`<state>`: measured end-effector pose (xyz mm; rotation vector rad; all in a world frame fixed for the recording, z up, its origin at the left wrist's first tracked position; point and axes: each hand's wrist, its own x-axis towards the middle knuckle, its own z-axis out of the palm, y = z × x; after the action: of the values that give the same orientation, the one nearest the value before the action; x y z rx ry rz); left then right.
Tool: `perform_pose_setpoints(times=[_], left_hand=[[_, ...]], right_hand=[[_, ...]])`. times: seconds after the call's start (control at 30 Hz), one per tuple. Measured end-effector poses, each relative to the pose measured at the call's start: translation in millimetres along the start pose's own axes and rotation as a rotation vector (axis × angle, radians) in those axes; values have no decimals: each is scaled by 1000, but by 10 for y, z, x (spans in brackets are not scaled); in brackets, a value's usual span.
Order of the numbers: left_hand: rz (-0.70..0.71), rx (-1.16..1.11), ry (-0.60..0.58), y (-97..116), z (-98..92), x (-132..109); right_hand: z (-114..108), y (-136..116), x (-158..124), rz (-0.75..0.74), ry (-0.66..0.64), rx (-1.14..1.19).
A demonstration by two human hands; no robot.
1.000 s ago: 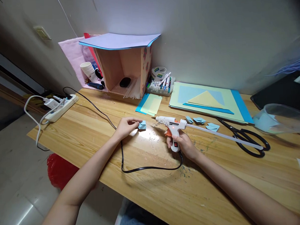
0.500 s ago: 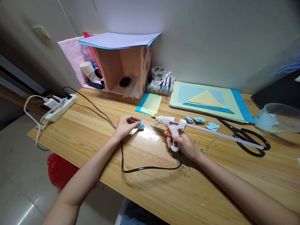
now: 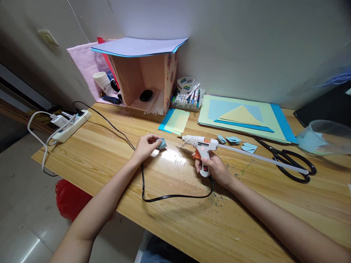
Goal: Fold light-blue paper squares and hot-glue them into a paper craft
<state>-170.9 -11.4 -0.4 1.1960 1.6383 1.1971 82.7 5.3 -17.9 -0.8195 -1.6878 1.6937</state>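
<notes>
My left hand (image 3: 147,148) pinches a small folded blue paper piece (image 3: 162,143) between thumb and fingers, just above the wooden table. My right hand (image 3: 214,166) is wrapped round the grip of a white hot glue gun (image 3: 200,144) with an orange trigger and a small lit red light. Its nozzle points left toward the paper piece, with a gap between them. A long clear glue stick (image 3: 262,158) sticks out of the gun's back end, passing over black-handled scissors (image 3: 291,164). Several folded blue paper pieces (image 3: 233,140) lie behind the gun.
The gun's black cord (image 3: 174,196) loops across the table (image 3: 184,231) toward a white power strip (image 3: 73,125). At the back stand a pink box (image 3: 141,75), a case of markers (image 3: 188,100) and coloured paper sheets (image 3: 281,124). A clear plastic tub (image 3: 331,137) sits at right.
The blue paper piece has turned and tilted in my left hand, shifting slightly left and up. My right hand and the glue gun have stayed in place.
</notes>
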Motion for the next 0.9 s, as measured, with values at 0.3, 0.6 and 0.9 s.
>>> perform_pose_setpoints(times=[0.3,0.6,0.9], left_hand=[[-63,-85,-32,26,2,-18],[-54,-97,-30,-59,12,23],[-55,-91,-17,-78,10,29]], right_hand=[[-17,49,-3,14,-8,19],[3,-8,4,7,4,0],[-10,30,5,6,0,-6]])
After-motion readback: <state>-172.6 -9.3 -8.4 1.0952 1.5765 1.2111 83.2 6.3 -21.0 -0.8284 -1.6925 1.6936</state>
